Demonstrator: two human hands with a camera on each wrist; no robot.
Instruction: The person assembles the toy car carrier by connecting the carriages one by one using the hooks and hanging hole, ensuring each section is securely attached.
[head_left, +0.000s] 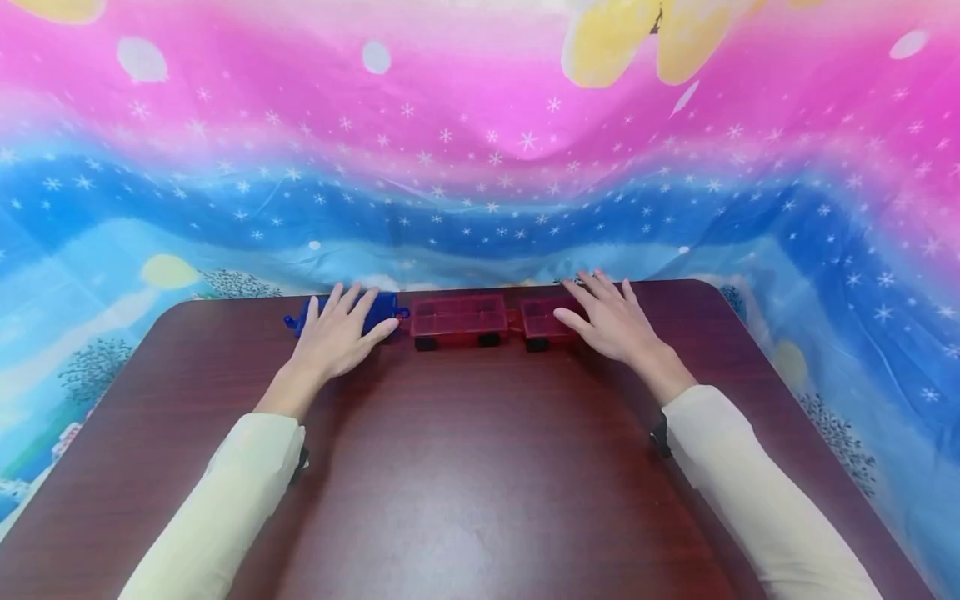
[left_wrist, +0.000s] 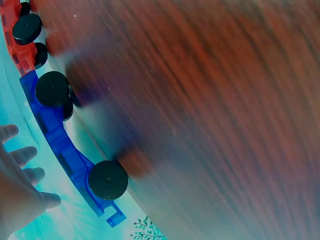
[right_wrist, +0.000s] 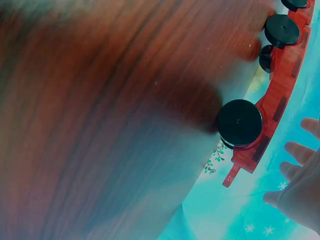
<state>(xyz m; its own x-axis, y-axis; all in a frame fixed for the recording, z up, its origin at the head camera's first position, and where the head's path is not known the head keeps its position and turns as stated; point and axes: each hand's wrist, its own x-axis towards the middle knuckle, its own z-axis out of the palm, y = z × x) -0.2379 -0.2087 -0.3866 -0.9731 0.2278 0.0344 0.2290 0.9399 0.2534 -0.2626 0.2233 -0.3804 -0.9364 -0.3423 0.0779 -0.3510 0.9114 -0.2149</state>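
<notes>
As my bare hands stretch toward the far edge of the dark wooden tabletop (head_left: 480,467), three toy wagons stand in a row there, seen from the head camera; my left hand (head_left: 337,337) spreads over the blue wagon (head_left: 386,307), fingers straight and thumb out to the side, gripping nothing; my right hand (head_left: 615,325) lies likewise flat and fanned over the right red wagon (head_left: 538,317), partly covering it; between them the middle red wagon (head_left: 459,315), an open box on black wheels (head_left: 425,343), stands uncovered; a blue hook (head_left: 291,321) juts from the row's left end; pale sleeves (head_left: 225,500) cover my forearms, and a pink and blue backdrop (head_left: 480,150) printed with snowflakes hangs behind.

Seen from the left wrist, the blue wagon runs down the left side of the view, its large wheels toward the wood and its end meeting red plastic at upper left; my left fingers extend beside it, unclosed, with pale backdrop showing between fingertips and wagon.

Seen from the right wrist, the right red wagon slants down the right side, a short red tab (right_wrist: 231,176) at its lower end and further wheels at the top; my right fingers reach out loosely at the right edge, apart from the wagon in this view and holding nothing.
</notes>
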